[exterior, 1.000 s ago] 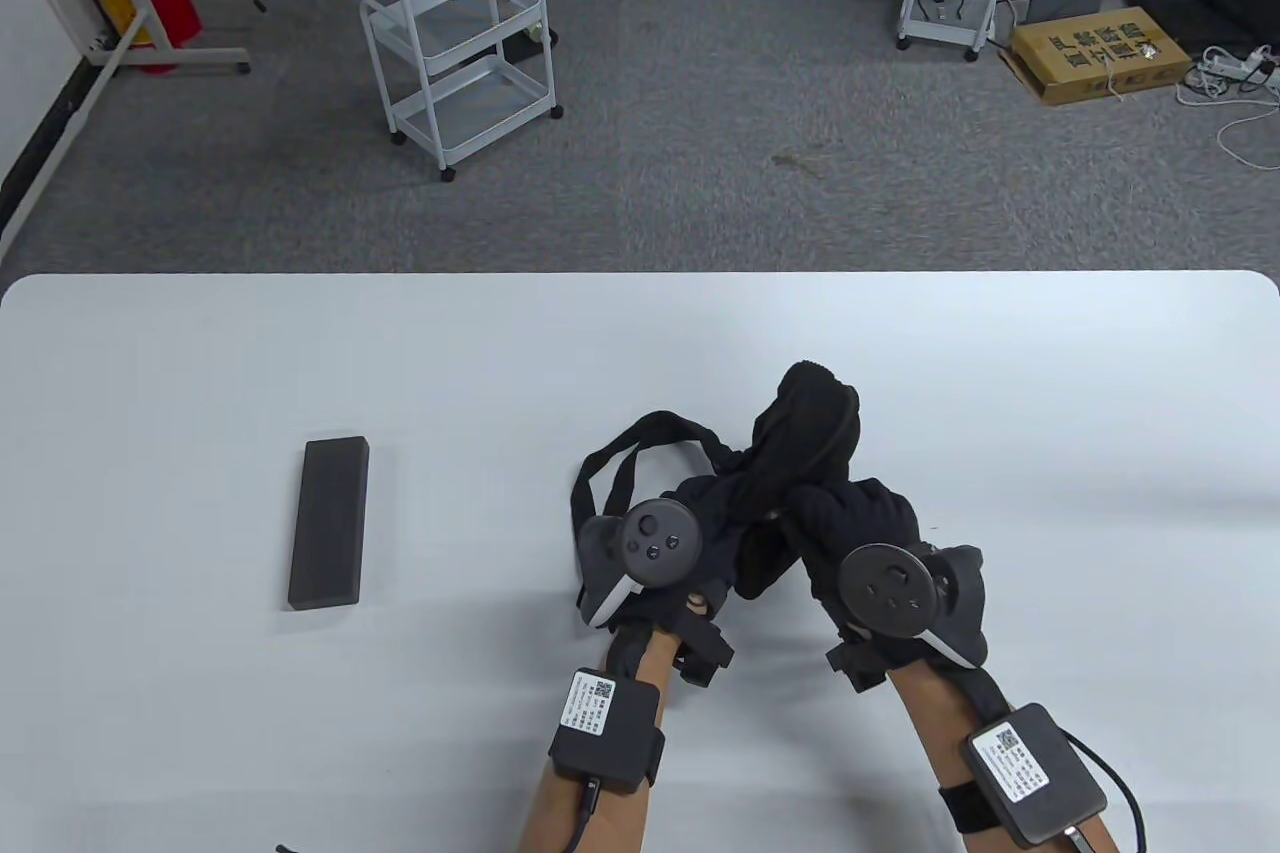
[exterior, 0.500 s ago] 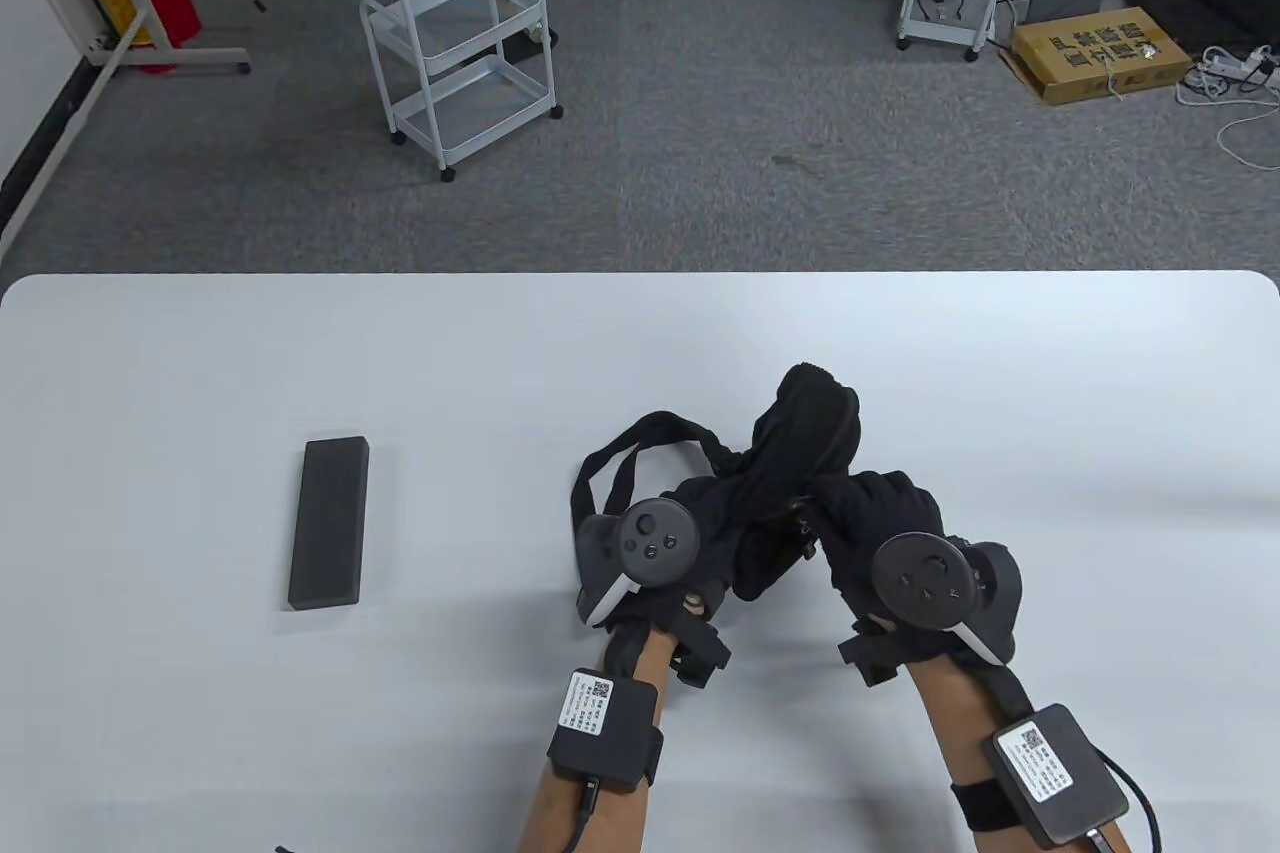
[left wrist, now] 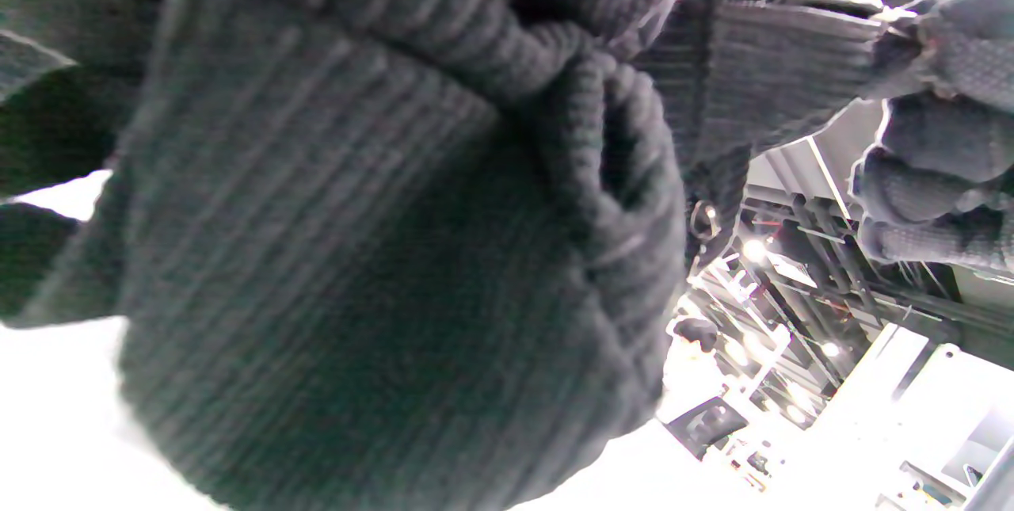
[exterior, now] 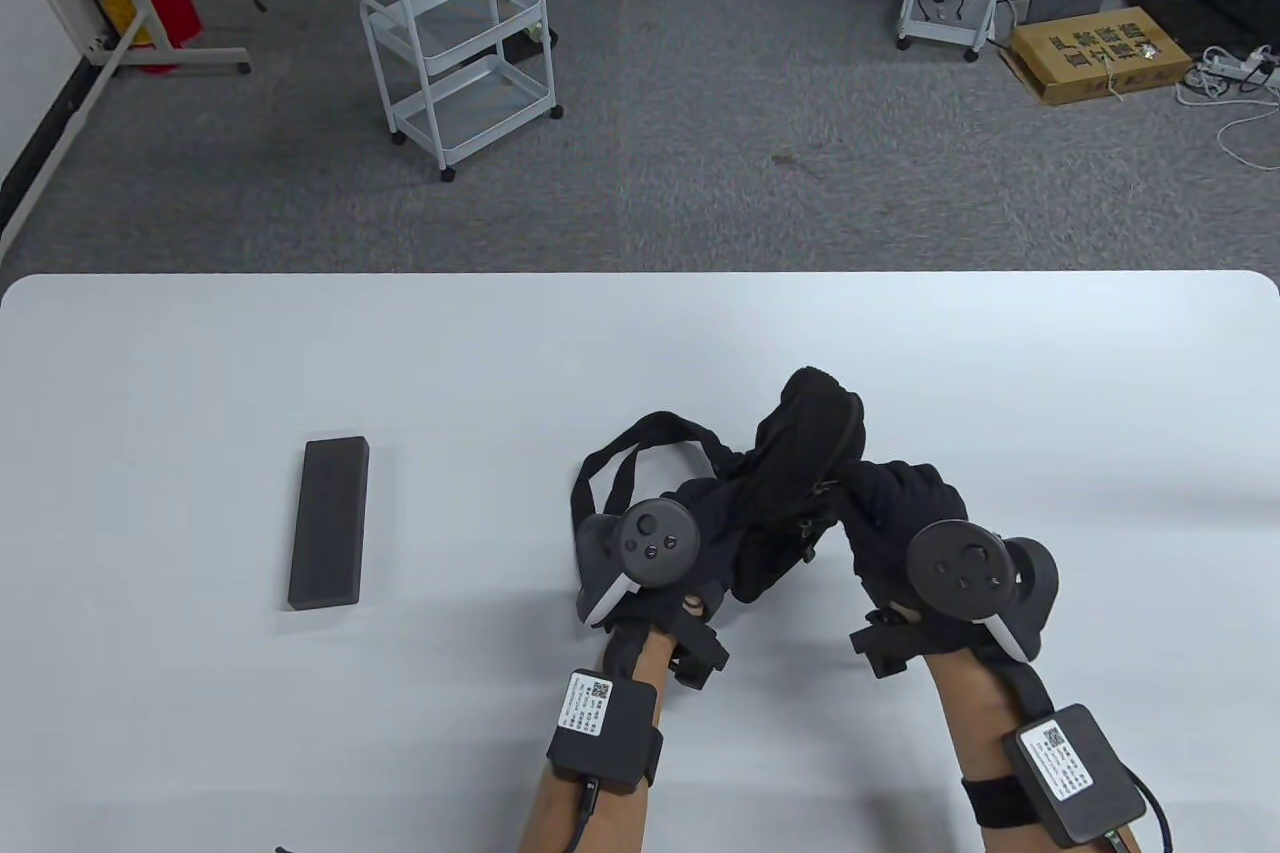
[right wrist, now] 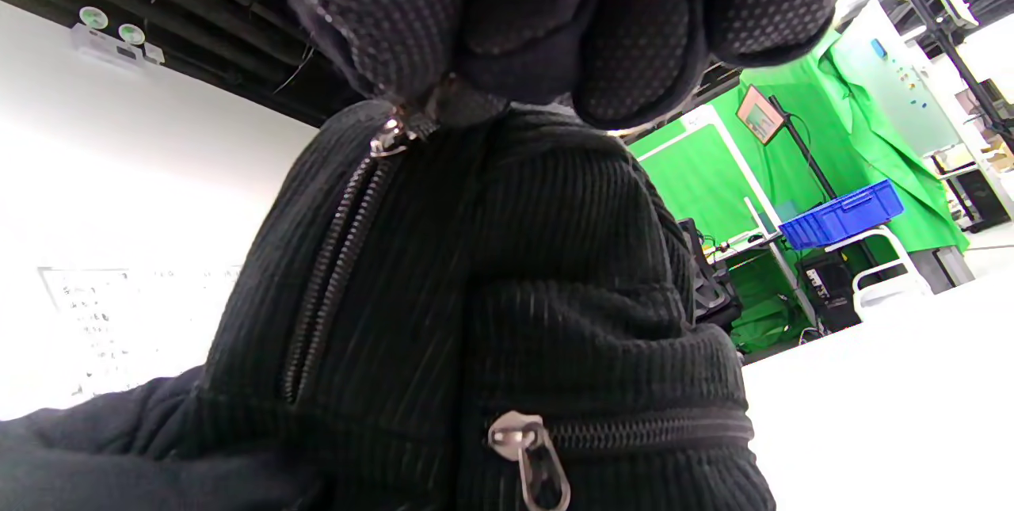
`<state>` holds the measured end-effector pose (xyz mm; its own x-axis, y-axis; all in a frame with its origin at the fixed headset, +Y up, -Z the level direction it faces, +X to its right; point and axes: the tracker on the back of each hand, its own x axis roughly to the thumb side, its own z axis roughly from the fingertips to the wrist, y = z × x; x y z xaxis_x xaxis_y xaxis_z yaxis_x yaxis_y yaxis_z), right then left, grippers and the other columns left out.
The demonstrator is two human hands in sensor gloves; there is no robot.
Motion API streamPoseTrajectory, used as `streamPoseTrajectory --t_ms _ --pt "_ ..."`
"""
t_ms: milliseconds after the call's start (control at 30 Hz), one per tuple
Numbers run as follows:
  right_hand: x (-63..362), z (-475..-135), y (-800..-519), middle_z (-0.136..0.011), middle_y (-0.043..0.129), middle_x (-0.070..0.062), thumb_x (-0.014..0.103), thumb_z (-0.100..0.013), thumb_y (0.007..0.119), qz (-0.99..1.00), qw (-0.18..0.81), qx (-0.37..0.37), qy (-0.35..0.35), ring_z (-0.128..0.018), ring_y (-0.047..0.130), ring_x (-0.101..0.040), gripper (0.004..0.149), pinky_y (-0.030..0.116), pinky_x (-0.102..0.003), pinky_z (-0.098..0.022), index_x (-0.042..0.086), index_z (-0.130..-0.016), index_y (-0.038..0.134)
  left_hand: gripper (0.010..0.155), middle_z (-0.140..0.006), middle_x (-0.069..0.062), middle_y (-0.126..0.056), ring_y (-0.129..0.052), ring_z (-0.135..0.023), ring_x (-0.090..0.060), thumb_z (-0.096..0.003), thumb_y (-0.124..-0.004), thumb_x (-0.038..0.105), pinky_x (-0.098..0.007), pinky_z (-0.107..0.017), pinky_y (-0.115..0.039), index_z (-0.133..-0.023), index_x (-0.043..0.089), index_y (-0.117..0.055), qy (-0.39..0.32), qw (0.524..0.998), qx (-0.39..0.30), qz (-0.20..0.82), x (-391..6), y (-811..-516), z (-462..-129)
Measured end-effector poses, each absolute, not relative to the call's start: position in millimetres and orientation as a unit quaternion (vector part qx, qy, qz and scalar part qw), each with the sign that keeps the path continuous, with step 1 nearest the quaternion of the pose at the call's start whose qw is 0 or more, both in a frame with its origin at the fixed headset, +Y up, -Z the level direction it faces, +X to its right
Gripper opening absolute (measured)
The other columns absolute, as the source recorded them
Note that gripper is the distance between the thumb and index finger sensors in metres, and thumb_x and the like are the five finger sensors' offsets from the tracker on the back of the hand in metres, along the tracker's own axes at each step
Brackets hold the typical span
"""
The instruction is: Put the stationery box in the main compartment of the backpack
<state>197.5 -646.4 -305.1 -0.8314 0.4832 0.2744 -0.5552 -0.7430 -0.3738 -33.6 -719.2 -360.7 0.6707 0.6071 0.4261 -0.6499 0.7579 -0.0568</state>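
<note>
From above, one black corduroy backpack (exterior: 790,473) sits crumpled on the white table (exterior: 200,363), with both gloved hands on it: the left hand (exterior: 655,553) lies on its near left part, beside the looped straps (exterior: 640,438), and the right hand (exterior: 905,513) meets its upper right edge. That view hides the fingers; the right wrist view shows them, fingertips (right wrist: 380,12) pinched together on a zipper pull (right wrist: 390,135) at the top of one zipper line, with the bag hanging just below the pinch. A second zipper pull (right wrist: 531,448) dangles loose lower down on another zipper, so two zippers are counted in all. The left wrist view is filled by ribbed fabric (left wrist: 356,257) pressed close to the lens, with the right hand's curled fingers (left wrist: 927,170) at its right edge; whether the left hand grips the cloth or only rests on it cannot be told. The one stationery box (exterior: 328,522), dark and oblong, lies flat on the table well to the left of both hands, touched by neither.
</note>
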Motion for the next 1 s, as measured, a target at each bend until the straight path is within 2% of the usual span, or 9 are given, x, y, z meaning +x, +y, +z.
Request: streamPoseTrajectory --t_ms 1000 --pt "233.2 -310.0 -642.8 -0.070 0.086 -0.007 0.032 -0.055 0.077 0.914 0.335 0.019 -0.229 -0.070 0.085 -0.036 0.038 0.064 -0.062 -0.066 0.013 -0.088 0.078 0.047 -0.098 -0.011 -0.072 -0.076 -0.076 -0.035 -0.0499 -0.072 0.023 -0.059 -0.055 -0.077 -0.096 0.023 -0.078 -0.238 0.904 0.045 0.352 -40.7 -719.4 -361.2"
